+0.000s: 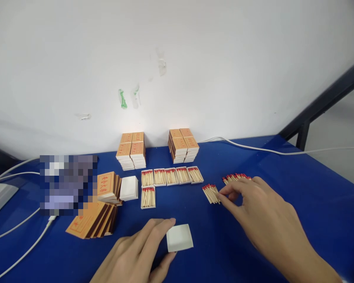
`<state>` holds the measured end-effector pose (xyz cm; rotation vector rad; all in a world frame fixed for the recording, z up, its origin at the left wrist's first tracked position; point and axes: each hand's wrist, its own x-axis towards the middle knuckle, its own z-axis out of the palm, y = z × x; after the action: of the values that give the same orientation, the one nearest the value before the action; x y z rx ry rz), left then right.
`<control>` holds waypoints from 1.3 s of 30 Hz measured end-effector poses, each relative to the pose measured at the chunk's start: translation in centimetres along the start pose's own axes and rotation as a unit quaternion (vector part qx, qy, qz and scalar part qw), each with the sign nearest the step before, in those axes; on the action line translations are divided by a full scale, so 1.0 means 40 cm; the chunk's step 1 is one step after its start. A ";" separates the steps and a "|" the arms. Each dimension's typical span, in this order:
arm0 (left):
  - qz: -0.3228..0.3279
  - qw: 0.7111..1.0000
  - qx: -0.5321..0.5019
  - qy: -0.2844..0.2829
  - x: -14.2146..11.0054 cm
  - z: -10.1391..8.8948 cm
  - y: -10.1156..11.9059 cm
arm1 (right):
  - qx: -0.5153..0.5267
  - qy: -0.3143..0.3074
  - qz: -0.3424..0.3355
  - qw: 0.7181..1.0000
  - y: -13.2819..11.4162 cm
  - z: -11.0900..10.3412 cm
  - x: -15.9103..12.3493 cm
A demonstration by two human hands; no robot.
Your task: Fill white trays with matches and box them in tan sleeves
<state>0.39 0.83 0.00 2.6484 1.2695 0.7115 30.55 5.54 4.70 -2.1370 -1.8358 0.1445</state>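
My left hand [138, 251] grips a small white matchbox tray [179, 237] by its left end, thumb below and fingers above. The tray's inside is bare. At the right, my right hand [259, 212] has thumb and forefinger pinched at the edge of a small bunch of red-tipped matches [211, 193] lying on the table. Behind its knuckles a larger heap of matches [236, 178] is partly hidden. Several filled matchbox trays [171, 177] stand in a row between the hands and the wall, with one more filled tray [148, 197] in front of the row's left end.
Orange matchboxes are stacked in a left block [131, 151] and a right block [183, 145] by the wall. Left of the trays are white trays [129, 188] and leaning orange sleeves [87, 220]. A blurred-out object [67, 184] and white cables [26, 255] lie on the blue table [312, 188].
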 end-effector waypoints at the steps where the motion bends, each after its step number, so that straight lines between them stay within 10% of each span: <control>1: 0.000 1.000 0.000 -0.001 0.000 0.000 0.000 | -0.001 -0.004 0.003 1.000 -0.001 -0.001 0.000; 39: 0.006 1.000 0.008 0.004 0.006 -0.006 0.001 | 0.039 -0.033 0.058 0.997 0.007 0.002 0.004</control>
<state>0.42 0.96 0.32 2.6706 1.2665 0.7183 30.83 5.68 4.57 -2.2104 -1.7117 0.3122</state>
